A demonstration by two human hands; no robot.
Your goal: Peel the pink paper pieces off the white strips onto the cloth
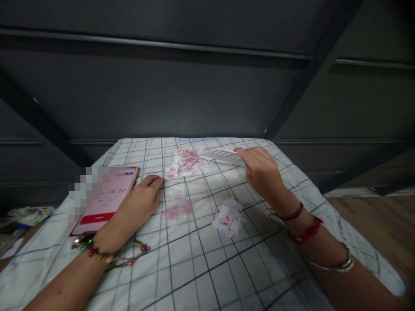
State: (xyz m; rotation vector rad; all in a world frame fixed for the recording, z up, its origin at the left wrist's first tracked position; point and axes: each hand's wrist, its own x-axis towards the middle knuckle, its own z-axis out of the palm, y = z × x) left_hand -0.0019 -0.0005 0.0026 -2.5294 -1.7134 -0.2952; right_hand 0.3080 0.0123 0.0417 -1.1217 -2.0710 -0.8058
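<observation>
My right hand pinches the end of a flat grey-white piece with pale slot-like marks. The far end of that piece reaches the edge of a heap of small white and pink-red paper scraps. Just left of the heap, my left hand rests on the cloth, its fingers loosely extended and no object visible in them. Nearer to me, between the hands, lie a thin see-through patch of pinkish pieces and a smaller pile of white scraps with red marks.
A white cloth with dark grid lines covers the table. Beside my left forearm lies a phone showing a timer and a red button. A dark panelled wall stands behind the table. Wooden floor shows at right.
</observation>
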